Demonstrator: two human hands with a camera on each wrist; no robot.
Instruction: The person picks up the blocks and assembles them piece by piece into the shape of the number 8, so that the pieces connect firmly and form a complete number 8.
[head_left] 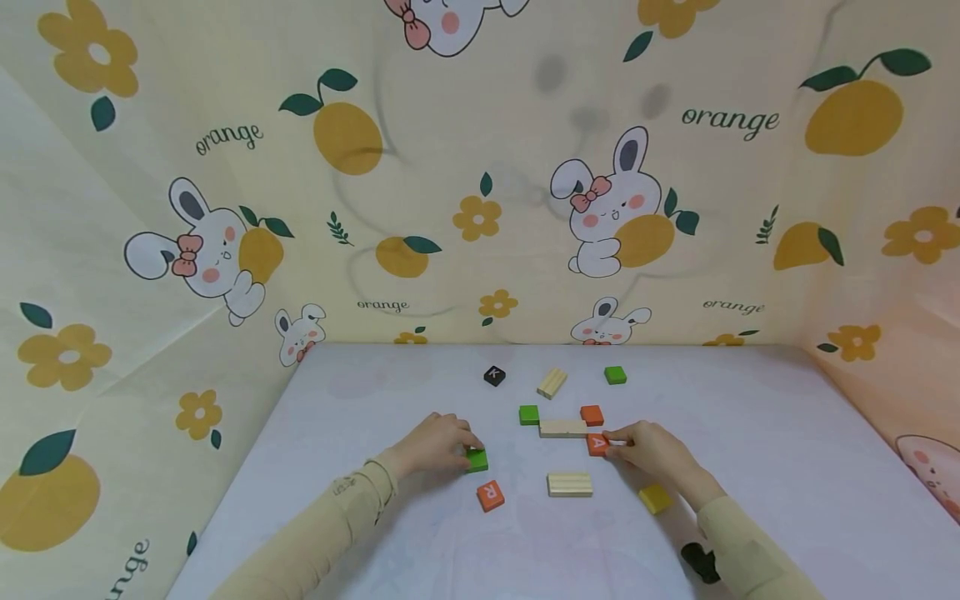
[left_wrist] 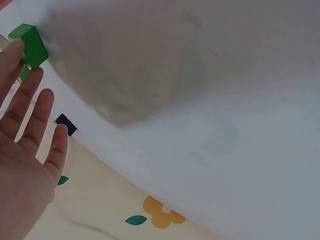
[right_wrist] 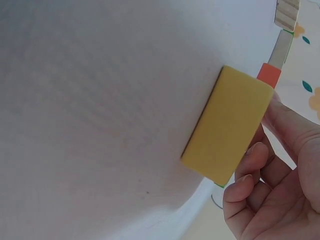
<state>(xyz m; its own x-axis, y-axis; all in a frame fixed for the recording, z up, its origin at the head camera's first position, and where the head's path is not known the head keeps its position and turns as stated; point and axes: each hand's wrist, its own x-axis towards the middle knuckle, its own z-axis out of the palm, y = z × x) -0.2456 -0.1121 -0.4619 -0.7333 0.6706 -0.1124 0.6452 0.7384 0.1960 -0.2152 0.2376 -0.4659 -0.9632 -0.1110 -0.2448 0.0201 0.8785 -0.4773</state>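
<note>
My left hand [head_left: 438, 444] pinches a green block [head_left: 477, 460] at the left of the group of blocks. In the left wrist view that green block [left_wrist: 34, 46] is at the fingertips, the other fingers loosely spread; the thumb is out of sight. With thumb and index finger, my right hand [head_left: 654, 450] holds an orange block lettered A [head_left: 597, 445]. This block sits right at the right end of a flat wooden plank [head_left: 562, 428]. The right wrist view shows the orange block [right_wrist: 269, 75] partly behind a large-looking yellow block [right_wrist: 227, 125], which covers some of the fingers.
A green block [head_left: 528, 414] and an orange block [head_left: 592, 414] lie behind the plank. Nearer are wooden strips [head_left: 569, 485], an orange R block [head_left: 491, 496] and a yellow block [head_left: 656, 498]. Farther back lie a black K block [head_left: 494, 376], wooden strips [head_left: 552, 383] and a green block [head_left: 615, 375].
</note>
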